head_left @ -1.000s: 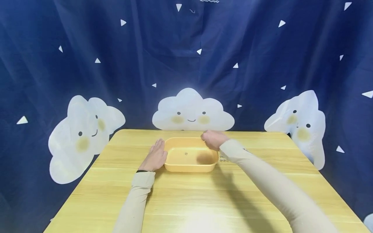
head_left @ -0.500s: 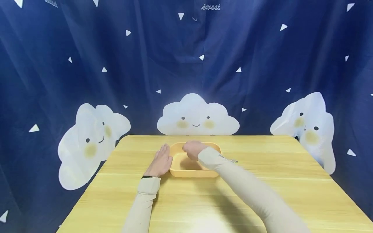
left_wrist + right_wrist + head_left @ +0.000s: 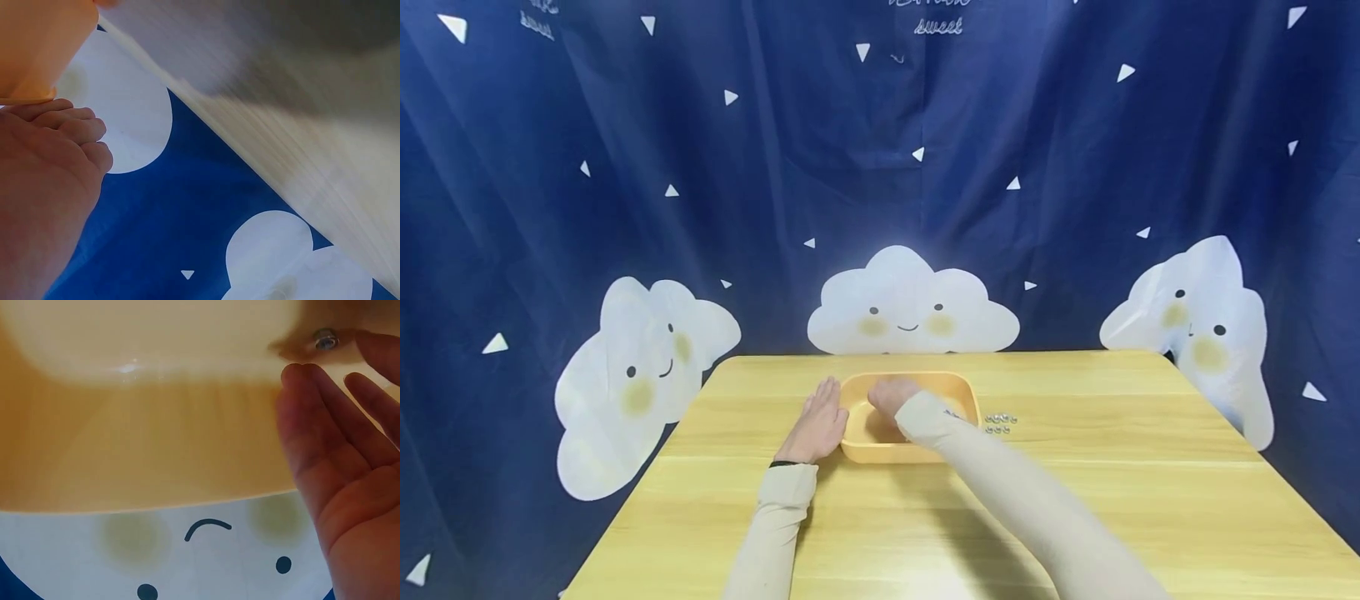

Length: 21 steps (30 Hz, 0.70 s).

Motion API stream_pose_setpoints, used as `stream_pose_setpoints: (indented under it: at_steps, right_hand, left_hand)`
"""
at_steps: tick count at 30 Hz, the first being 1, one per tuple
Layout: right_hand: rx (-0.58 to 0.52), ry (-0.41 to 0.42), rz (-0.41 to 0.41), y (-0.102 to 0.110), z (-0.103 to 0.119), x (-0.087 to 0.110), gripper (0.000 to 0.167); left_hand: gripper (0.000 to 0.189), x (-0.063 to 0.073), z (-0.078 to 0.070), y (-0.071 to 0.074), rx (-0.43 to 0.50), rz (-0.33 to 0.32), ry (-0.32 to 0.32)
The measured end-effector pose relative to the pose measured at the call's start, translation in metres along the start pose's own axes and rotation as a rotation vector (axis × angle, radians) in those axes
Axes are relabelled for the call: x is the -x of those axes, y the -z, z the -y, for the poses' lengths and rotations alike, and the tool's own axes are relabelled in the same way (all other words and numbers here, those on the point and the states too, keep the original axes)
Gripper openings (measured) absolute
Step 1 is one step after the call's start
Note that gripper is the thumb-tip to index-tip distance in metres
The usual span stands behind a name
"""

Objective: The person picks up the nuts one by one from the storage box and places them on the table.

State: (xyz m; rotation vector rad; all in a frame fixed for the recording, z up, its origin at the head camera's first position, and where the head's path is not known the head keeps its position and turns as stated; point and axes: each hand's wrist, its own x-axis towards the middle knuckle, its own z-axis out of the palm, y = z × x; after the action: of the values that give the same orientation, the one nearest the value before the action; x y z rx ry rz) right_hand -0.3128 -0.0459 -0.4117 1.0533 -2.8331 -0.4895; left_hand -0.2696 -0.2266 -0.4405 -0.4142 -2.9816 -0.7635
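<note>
A shallow, pale orange plastic basin (image 3: 895, 452) stands on the wooden table. My left hand (image 3: 820, 425) rests against the basin's left side with its fingers extended. The left wrist view shows those fingertips at the rim of the basin (image 3: 37, 69). Inside the basin is my right hand (image 3: 892, 397), reaching down toward its floor. A small shiny metal piece, like a nut (image 3: 326, 339), lies on the basin floor between the right hand's (image 3: 356, 456) thumb and fingers. The fingers are nearly straight, with a gap around the piece.
Several small metal pieces (image 3: 1000, 424) lie in rows on the table (image 3: 1112, 483), just right of the basin. Behind the table's far edge hangs a dark blue curtain (image 3: 775, 167) with white clouds and triangles.
My right hand has moved left from the basin's far right rim and down into the basin. My left hand has stayed at the left side. The head view has shifted slightly.
</note>
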Motion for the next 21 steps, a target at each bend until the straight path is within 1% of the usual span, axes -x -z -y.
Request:
stream_pose_setpoints:
  at_steps: [1,3,6,9,12,18,21]
  right_hand:
    - [0.005,0.0,0.002,-0.0012,0.0012,-0.0003,0.019]
    - [0.0,0.005,0.031,-0.0027,0.0029,-0.0011,0.019]
    - [-0.071,0.006,0.059,-0.0031,0.0056,-0.0017,0.019]
    - [-0.144,0.003,0.064,-0.004,0.0078,-0.0019,0.019]
    - [-0.172,-0.006,0.059,-0.0047,0.0089,-0.0008,0.019]
    - [-0.13,-0.038,0.055,-0.0031,0.0094,0.0009,0.018]
    - [-0.114,-0.037,0.044,-0.0009,0.0103,0.0015,0.018]
  left_hand:
    - [0.062,0.0007,-0.0001,-0.0005,0.001,-0.001,-0.001]
    - [0.062,0.0017,0.0,-0.0016,0.005,0.001,-0.003]
    - [0.061,0.0028,0.0001,-0.0025,0.008,-0.003,-0.005]
    - [0.061,0.0035,-0.0001,-0.0032,0.006,-0.004,-0.001]
    - [0.061,0.004,-0.0004,-0.0038,0.003,0.0,0.002]
    - [0.061,0.0031,-0.0004,-0.0022,0.002,-0.003,-0.003]
    - [0.06,0.0016,-0.0002,-0.0014,0.001,-0.011,-0.009]
